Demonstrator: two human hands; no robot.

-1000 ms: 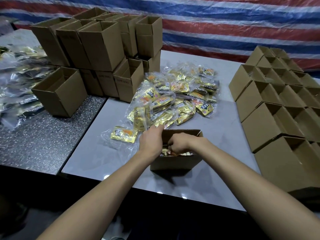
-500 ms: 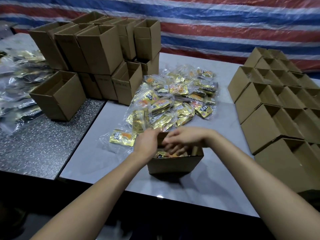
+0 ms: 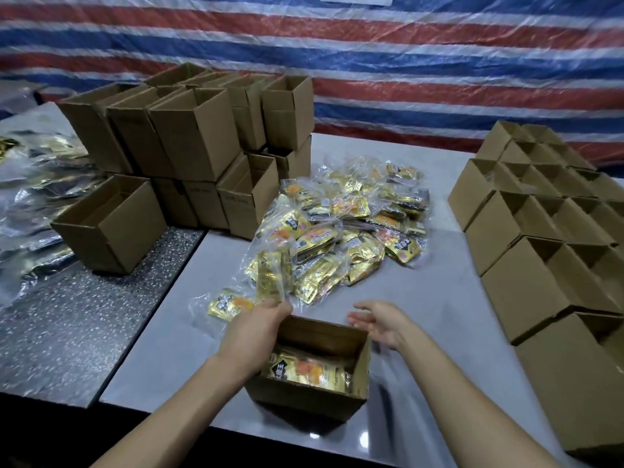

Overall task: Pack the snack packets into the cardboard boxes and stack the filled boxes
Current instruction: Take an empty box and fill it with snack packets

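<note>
A small open brown cardboard box (image 3: 304, 398) stood near the front edge of the pale grey table (image 3: 439, 292), with gold foil snack packets (image 3: 304, 369) lying flat inside it. The left hand (image 3: 256, 329) hovered over the box's left rim, fingers stretched out and holding nothing, just short of a loose heap of gold snack packets in clear wrap (image 3: 341, 228) at the table's middle. The right hand (image 3: 381, 319) hung open, fingers relaxed, by the box's far right corner. Stacked open brown boxes (image 3: 189, 136) filled the far left corner; rows of open brown boxes (image 3: 540, 231) lined the right edge.
</note>
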